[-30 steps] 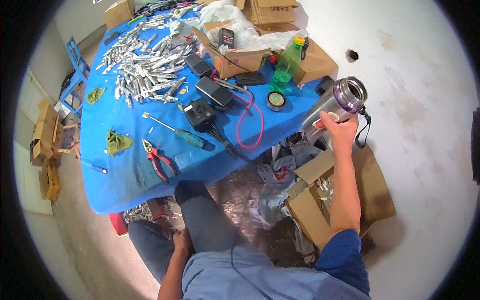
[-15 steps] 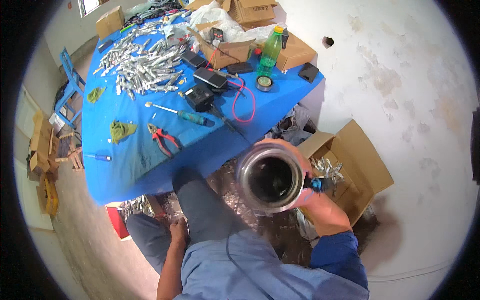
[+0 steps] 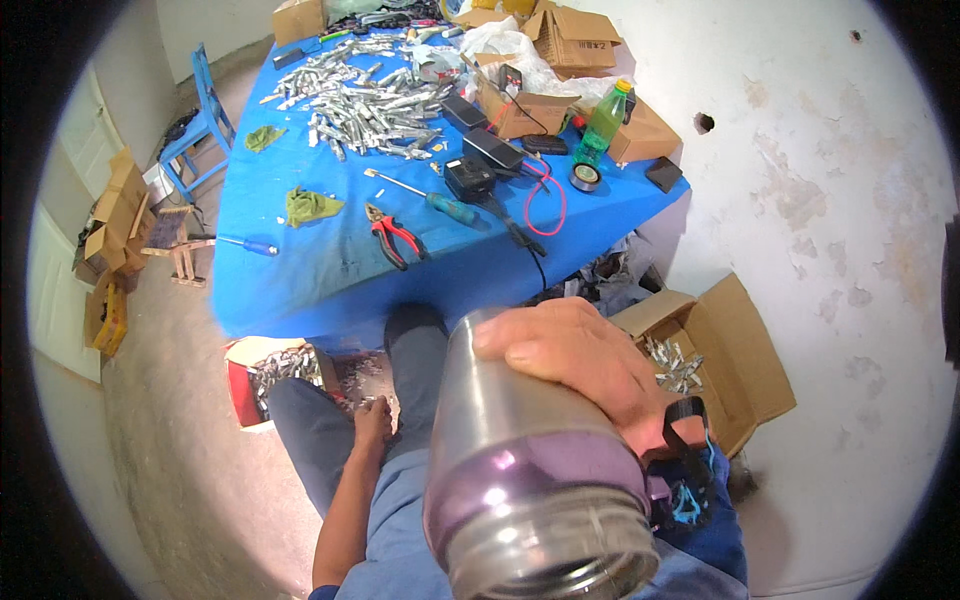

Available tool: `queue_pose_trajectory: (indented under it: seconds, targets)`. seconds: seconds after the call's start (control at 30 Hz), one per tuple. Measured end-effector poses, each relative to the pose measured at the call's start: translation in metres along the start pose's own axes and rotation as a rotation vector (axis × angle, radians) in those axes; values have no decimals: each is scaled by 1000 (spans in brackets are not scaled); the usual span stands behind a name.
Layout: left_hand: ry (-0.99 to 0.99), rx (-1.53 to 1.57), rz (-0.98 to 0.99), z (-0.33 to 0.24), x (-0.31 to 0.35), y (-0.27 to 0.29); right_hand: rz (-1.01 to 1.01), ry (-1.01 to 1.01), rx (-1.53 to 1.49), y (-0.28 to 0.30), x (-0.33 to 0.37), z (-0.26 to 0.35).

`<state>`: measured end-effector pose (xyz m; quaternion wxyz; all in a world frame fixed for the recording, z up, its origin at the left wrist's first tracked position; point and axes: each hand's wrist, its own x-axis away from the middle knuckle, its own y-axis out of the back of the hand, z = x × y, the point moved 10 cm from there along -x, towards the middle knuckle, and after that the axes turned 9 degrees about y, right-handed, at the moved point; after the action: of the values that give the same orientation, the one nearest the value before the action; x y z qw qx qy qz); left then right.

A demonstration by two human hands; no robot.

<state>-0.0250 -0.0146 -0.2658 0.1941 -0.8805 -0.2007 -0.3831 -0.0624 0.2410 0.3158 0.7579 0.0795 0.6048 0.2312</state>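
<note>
A steel flask [image 3: 540, 455] with a purple band fills the lower middle, close to me. It is tilted, its uncapped, threaded mouth towards me at the lower edge. My right hand [image 3: 590, 365] wraps round its base end from above. A black strap with a blue knotted cord [image 3: 687, 503] hangs beside the flask at my right wrist. My left hand [image 3: 372, 425] is closed and rests against my leg. Whatever its curled fingers may hold is hidden.
Ahead, a blue-covered table [image 3: 300, 270] carries a heap of silvery pieces [image 3: 380, 105], red-handled pliers [image 3: 393, 238], a screwdriver [image 3: 450, 208] and a green bottle [image 3: 602, 125]. Boxes of metal pieces stand below the table [image 3: 238, 390] and at right [image 3: 745, 350], by the wall.
My right hand has tipped the flask, bringing its mouth closer to me and its base up. The table has shifted rightward and upward in view. My left hand stays by my leg.
</note>
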Motion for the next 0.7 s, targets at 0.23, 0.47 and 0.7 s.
queue_pose_trajectory:
  seconds: [0.23, 0.47, 0.7]
  targets:
    - [-28, 28, -14, -1, -3, 0, 169, 46, -54, -4, -17, 29]
    - [-72, 105, 46, 11, -23, 16, 201, 140, -31, -5, -38, 48]
    - [-72, 48, 72, -9, 1, -2, 167, 187, 122, 7, -56, 67]
